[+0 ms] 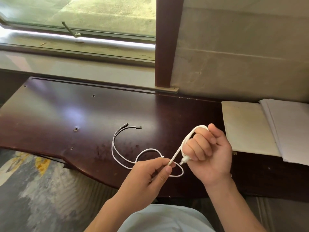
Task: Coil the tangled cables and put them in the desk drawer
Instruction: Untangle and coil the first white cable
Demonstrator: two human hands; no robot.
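The white cable point(185, 144) is being wound around the curled fingers of the right hand point(207, 148), which holds the first loop, a plug poking out below. The left hand point(150, 171) pinches the cable's free run just left of the right hand. Even loops are best kept by feeding slack steadily so the loose length left of the hands on the surface point(66, 114) is not dragged into a knot. A grey cable point(120, 131) lies further left. No drawer is seen.
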